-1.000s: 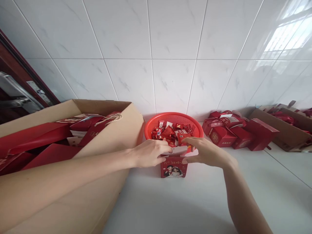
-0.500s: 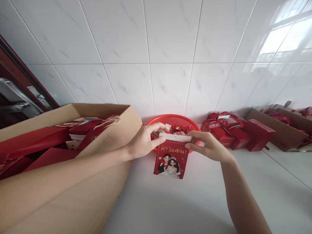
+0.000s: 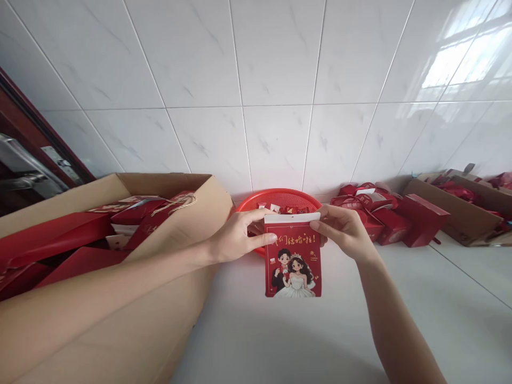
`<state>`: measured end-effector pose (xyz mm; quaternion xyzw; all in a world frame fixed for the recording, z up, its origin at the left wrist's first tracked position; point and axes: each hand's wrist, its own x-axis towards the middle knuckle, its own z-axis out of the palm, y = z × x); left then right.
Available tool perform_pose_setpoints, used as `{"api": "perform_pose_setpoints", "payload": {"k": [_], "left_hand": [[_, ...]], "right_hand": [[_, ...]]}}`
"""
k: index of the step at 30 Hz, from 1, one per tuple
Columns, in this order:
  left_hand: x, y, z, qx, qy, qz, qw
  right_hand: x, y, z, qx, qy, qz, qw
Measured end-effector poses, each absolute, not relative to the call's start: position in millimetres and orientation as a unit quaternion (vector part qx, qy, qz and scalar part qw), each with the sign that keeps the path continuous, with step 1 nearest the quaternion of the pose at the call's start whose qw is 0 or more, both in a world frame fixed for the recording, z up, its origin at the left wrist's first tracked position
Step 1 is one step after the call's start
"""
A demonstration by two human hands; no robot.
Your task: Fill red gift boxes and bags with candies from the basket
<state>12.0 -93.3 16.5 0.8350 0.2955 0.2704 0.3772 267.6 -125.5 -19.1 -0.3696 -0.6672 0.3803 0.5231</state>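
A small red paper bag (image 3: pixel 293 261) printed with a cartoon bride and groom hangs upright in front of me, its white top strip level. My left hand (image 3: pixel 240 237) pinches the bag's top left corner, and my right hand (image 3: pixel 342 229) pinches the top right corner. Behind the bag a round red plastic basket (image 3: pixel 248 201) with several red-wrapped candies stands on the white floor against the tiled wall; the bag and my hands hide most of it.
A large open cardboard box (image 3: pixel 168 250) full of flat red bags fills the left. Red gift boxes (image 3: pixel 400 213) lie in a heap at the right by the wall, with another cardboard box (image 3: pixel 456 213) beyond. A dark red door (image 3: pixel 24 154) is at far left.
The red bag has been lifted up from the floor and turned to face me squarely, held at its top corners by both hands.
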Motion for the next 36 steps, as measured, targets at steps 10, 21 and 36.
{"api": "perform_pose_setpoints", "payload": {"k": [10, 21, 36], "left_hand": [[12, -93, 15, 0.825, 0.305, 0.311, 0.360], [9, -93, 9, 0.839, 0.329, 0.329, 0.281], [8, -89, 12, 0.825, 0.345, 0.338, 0.296]], "right_hand": [[268, -121, -26, -0.342, -0.699, 0.337, 0.530], [264, -122, -24, -0.360, -0.685, 0.343, 0.532], [250, -119, -28, -0.406, -0.671, 0.349, 0.513]]}}
